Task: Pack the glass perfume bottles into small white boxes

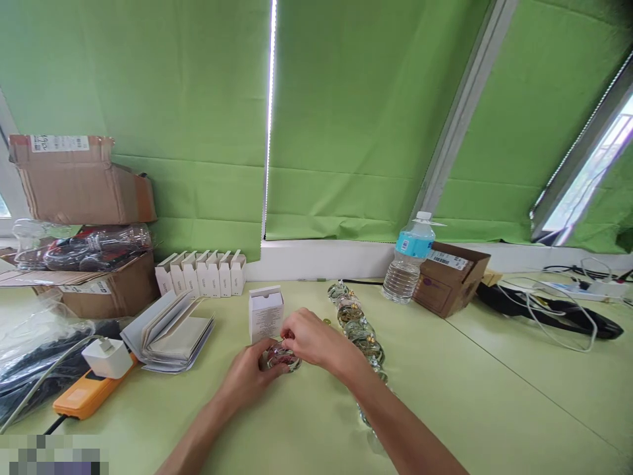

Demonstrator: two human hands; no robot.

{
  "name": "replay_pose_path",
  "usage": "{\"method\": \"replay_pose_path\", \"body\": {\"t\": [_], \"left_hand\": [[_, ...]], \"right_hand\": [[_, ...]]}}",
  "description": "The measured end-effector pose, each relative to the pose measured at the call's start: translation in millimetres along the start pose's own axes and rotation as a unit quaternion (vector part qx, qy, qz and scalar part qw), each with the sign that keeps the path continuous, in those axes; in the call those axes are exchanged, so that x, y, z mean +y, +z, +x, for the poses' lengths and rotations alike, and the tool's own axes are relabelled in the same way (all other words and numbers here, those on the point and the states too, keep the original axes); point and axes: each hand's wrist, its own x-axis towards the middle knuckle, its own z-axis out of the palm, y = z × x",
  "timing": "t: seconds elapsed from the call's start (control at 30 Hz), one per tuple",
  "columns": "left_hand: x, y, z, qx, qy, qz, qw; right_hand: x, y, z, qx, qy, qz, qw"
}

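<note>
My left hand [250,373] and my right hand [311,338] meet over a small clear plastic packet [283,358] with something shiny inside, on the pale green table [469,389]. Both hands have fingers pinched on that packet. Just behind them stands a small white box [266,313] with its top flap up. A row of similar clear packets [359,326] runs from the window sill toward me, partly hidden under my right forearm.
A row of small white boxes [202,272] stands at the back left, a stack of flat white cartons [171,330] in front. Cardboard boxes [82,181], an orange power strip [86,392] with white charger, a water bottle [410,258], brown box [451,277], cables [554,307].
</note>
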Motion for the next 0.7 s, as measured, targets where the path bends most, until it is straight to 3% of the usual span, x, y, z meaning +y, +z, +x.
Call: {"method": "replay_pose_path", "body": {"t": [0.7], "left_hand": [[-0.4,-0.3,0.4,-0.008,-0.004,0.004,1.000]], "right_hand": [[-11.7,2.1,-2.2,0.025,0.038,-0.065,0.997]]}}
